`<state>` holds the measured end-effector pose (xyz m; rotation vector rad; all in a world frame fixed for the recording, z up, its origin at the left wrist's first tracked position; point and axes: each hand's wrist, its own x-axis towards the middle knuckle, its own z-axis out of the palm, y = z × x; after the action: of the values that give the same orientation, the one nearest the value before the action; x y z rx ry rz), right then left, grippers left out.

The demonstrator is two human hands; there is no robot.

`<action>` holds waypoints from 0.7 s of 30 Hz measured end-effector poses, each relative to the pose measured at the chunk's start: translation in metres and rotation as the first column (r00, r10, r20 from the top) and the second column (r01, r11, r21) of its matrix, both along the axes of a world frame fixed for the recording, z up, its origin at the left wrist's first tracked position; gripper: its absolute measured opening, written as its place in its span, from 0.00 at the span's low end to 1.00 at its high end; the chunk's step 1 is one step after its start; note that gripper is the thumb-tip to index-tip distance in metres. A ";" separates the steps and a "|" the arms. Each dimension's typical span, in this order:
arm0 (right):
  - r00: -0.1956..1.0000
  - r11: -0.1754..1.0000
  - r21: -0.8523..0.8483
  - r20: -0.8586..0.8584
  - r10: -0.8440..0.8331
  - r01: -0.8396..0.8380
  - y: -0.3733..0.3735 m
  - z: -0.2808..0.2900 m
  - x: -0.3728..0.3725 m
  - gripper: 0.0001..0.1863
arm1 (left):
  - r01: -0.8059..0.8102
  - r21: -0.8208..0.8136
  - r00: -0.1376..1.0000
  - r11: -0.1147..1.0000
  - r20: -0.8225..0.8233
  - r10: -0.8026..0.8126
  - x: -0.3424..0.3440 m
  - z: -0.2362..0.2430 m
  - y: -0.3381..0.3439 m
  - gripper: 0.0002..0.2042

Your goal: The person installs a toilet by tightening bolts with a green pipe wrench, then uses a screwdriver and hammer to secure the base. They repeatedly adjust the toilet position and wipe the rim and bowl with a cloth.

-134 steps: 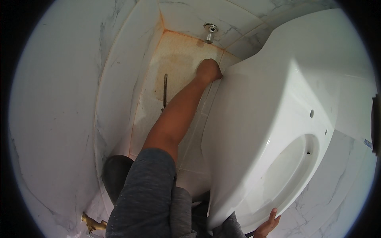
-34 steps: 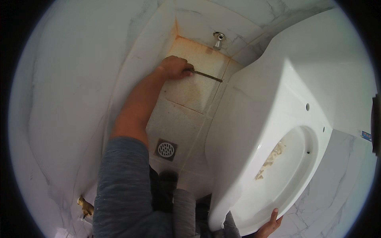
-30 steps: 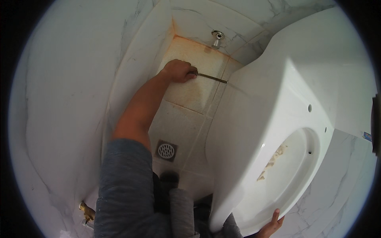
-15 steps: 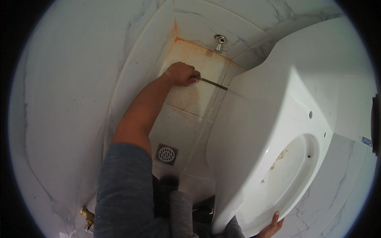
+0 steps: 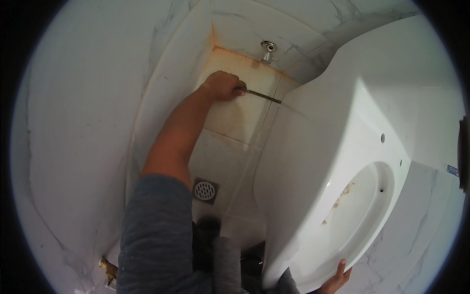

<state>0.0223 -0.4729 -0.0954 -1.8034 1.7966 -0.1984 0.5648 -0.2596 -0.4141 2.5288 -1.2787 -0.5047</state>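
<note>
A white toilet (image 5: 313,161) takes up the right half of the view, its bowl opening turned up toward me with brownish debris inside. My left hand (image 5: 224,86) is closed around one end of a thin dark metal rod (image 5: 262,95). The rod's far end reaches the toilet's side at the base; whether it touches is hard to tell. At the bottom right, my right hand (image 5: 336,280) grips the front rim of the bowl, thumb on the outer edge and the other fingers partly hidden.
A chrome valve (image 5: 268,49) sticks out of the marble-tiled back wall. Below my left forearm a round floor drain (image 5: 204,190) sits in the tiles. A brass fitting (image 5: 108,269) shows at the lower left wall. Orange stains line the back corner.
My left hand and the rod appear slightly higher in the picture, the rod still in my grip. My right hand stays on the bowl rim. The view has shifted slightly.
</note>
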 end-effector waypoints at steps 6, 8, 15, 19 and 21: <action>0.996 0.999 0.002 -0.071 -0.047 0.047 0.003 0.002 0.009 0.33 | 0.069 0.030 0.997 0.997 0.013 -0.070 0.020 0.002 0.007 0.15; 0.993 0.997 0.006 -0.091 -0.082 0.083 0.005 0.002 0.011 0.33 | 0.118 -0.019 0.993 0.993 -0.017 -0.118 0.017 -0.001 0.000 0.15; 0.994 0.998 0.000 -0.086 -0.060 0.061 0.006 0.003 0.012 0.34 | 0.069 -0.005 0.997 0.998 -0.018 -0.069 0.012 0.000 0.006 0.15; 0.995 1.000 -0.008 -0.095 -0.013 0.013 0.006 0.004 0.013 0.35 | 0.094 -0.010 0.994 0.996 -0.053 -0.094 0.014 -0.004 -0.006 0.16; 0.999 1.000 0.010 -0.043 -0.020 0.020 0.006 0.005 0.013 0.35 | 0.080 0.025 0.995 0.996 -0.055 -0.079 0.013 -0.004 -0.010 0.16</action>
<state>0.0349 -0.4673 -0.0905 -1.7958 1.8426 -0.1582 0.5782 -0.2694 -0.4182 2.4761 -1.3662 -0.6083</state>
